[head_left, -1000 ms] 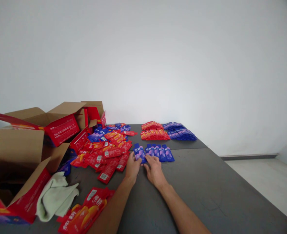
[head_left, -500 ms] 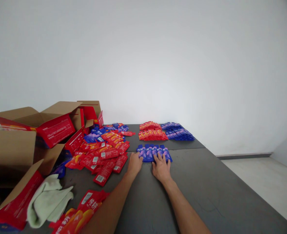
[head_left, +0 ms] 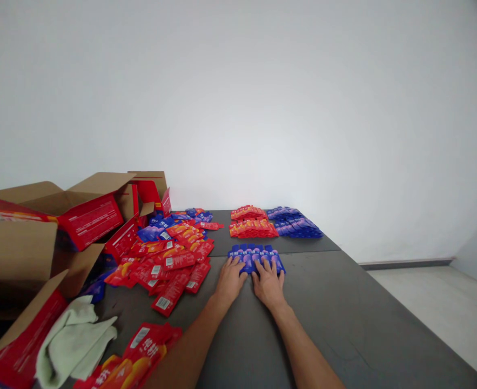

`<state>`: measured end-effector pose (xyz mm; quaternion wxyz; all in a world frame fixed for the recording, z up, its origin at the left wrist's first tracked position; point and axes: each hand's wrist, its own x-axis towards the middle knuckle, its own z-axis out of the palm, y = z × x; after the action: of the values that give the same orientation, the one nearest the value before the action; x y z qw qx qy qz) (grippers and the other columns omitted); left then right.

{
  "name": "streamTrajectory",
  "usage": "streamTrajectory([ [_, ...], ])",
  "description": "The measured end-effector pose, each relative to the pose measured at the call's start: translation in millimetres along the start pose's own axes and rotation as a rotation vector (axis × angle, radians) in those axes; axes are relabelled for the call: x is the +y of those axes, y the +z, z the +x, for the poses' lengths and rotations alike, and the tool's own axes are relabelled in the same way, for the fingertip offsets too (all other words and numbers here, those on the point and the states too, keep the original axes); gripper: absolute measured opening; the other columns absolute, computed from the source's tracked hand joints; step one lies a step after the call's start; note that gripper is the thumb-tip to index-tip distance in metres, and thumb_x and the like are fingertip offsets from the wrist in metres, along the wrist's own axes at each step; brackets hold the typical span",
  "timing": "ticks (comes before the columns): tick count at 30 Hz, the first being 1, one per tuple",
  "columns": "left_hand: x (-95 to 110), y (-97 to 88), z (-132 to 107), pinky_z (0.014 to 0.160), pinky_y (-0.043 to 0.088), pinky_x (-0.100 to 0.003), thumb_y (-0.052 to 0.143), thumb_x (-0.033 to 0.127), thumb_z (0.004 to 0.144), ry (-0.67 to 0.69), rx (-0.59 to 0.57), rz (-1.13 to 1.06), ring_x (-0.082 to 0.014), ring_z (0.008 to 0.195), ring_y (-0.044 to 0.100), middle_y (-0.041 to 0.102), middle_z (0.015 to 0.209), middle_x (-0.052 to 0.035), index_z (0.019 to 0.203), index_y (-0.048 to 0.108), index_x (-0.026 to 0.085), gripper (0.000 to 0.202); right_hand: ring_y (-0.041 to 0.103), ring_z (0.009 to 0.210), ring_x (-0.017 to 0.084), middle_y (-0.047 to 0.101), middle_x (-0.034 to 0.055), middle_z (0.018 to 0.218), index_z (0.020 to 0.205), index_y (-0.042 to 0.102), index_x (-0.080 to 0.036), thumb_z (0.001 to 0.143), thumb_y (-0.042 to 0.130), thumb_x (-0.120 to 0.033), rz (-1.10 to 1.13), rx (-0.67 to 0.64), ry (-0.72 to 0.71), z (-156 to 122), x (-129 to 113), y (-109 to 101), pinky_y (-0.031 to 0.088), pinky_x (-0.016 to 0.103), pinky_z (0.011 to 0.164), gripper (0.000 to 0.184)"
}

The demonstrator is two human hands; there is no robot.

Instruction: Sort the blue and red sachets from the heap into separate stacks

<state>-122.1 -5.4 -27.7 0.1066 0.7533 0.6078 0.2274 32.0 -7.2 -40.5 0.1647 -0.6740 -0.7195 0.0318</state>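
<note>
A row of several blue pouches (head_left: pixel 256 258) lies overlapped side by side on the dark table, just beyond my hands. My left hand (head_left: pixel 229 280) rests palm down with its fingers stretched over the row's left end. Over the right part of the same row lies my right hand (head_left: pixel 269 284), its fingers spread flat on the pouches. Neither hand grips anything. Beyond the row are stacked red pouches (head_left: pixel 253 228), and to their right stacked blue pouches (head_left: pixel 299 227).
A loose heap of red and blue pouches (head_left: pixel 173 262) covers the table's left side. Open cardboard boxes (head_left: pixel 90 216) stand behind and left of it. A pale green cloth (head_left: pixel 76 340) and more red pouches (head_left: pixel 141 356) lie near the front left. The table's right edge slants toward the floor.
My left hand has moved from the left edge of the blue row onto its pouches, fingers now laid over them. My right hand stays on the row. The view has shifted slightly.
</note>
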Motion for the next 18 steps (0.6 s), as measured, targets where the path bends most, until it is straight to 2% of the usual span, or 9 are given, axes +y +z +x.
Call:
streamTrajectory([
  [5,8,3.8,-2,0.117,0.028,-0.044,0.050,0.031,0.090,-0.035,0.034,0.025,-0.0266,0.140,0.038,0.050,0.147,-0.0084,0.130,0.062,0.023,0.043,0.016,0.147,0.034,0.031,0.0047,0.158,0.149,0.038,-0.034,0.096,0.038,-0.039,-0.021,-0.002,-0.007,2,3,3,0.020,0.062,0.110,0.054],
  [8,11,6.5,-5,0.118,0.025,-0.046,0.050,0.032,0.090,-0.046,0.072,0.046,-0.0276,0.141,0.035,0.048,0.148,-0.0074,0.131,0.060,0.024,0.043,0.015,0.147,0.035,0.032,0.0061,0.158,0.149,0.039,-0.032,0.096,0.038,-0.038,-0.029,0.010,-0.019,1,2,3,0.020,0.063,0.110,0.054],
  [12,12,7.6,-12,0.120,0.020,-0.049,0.049,0.035,0.091,-0.044,0.115,0.056,-0.0268,0.145,0.027,0.042,0.153,-0.0057,0.141,0.049,0.028,0.050,0.016,0.148,0.033,0.035,0.0067,0.156,0.146,0.045,-0.029,0.095,0.038,-0.034,-0.038,0.114,-0.061,-1,-9,2,0.018,0.061,0.112,0.051],
  [15,8,0.6,-17,0.120,0.019,-0.049,0.044,0.033,0.093,-0.056,0.123,0.073,-0.0253,0.146,0.025,0.041,0.154,-0.0052,0.144,0.046,0.028,0.050,0.019,0.147,0.032,0.041,0.0061,0.153,0.141,0.052,-0.028,0.095,0.038,-0.029,-0.026,0.186,-0.115,-3,-24,1,0.019,0.057,0.113,0.048],
  [18,-3,-14.3,-24,0.120,0.019,-0.049,0.043,0.032,0.094,-0.090,0.134,0.105,-0.0256,0.145,0.027,0.042,0.153,-0.0065,0.142,0.048,0.026,0.048,0.025,0.145,0.030,0.048,0.0072,0.148,0.138,0.055,-0.025,0.096,0.037,-0.028,0.014,0.206,-0.204,-6,-42,-1,0.025,0.050,0.112,0.046],
])
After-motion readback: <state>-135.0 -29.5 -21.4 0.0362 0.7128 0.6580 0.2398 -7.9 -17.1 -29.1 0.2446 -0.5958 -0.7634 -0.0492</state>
